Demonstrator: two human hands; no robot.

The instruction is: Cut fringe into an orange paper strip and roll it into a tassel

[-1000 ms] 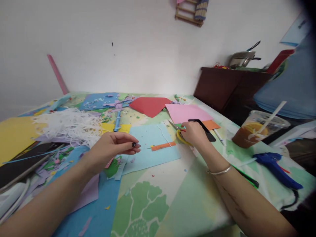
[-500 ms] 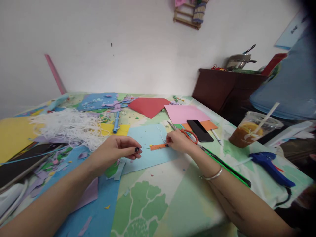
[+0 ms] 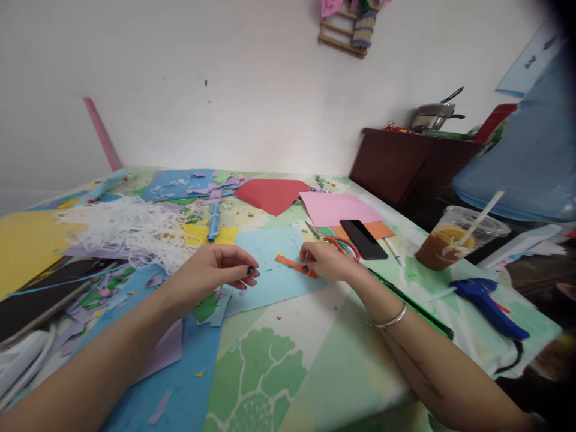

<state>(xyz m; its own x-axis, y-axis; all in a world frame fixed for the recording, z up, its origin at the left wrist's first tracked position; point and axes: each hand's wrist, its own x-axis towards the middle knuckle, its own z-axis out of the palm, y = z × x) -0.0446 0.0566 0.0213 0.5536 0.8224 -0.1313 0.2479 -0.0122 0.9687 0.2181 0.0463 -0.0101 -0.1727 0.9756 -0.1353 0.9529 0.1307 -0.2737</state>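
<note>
1. Left grip: thumb and fingers curled towards each other, a narrow opening between them, above the left part of the light blue sheet; whether anything thin lies between the fingertips cannot be told.
2. Right grip: narrow, with the fingertips close together at the white string and the orange strip; whether they pinch or only press these cannot be told.
3. Orange strip: slants across the light blue sheet, from the fingertips of the right grip towards the left grip.
4. White string: part of it shows just beyond the right grip's fingertips, on the same sheet.
5. Scissors: just beyond the right grip, with orange handles and the blades pointing away to the left.
6. Smartphone: beyond and to the right of the right grip, near the pink sheet.
7. Blue glue gun and iced drink cup: well to the right of the right grip, on the patterned surface.
8. Heap of white shredded strands: beyond and to the left of the left grip.
9. Red sheet: farther out, between the two grips' directions.
</note>
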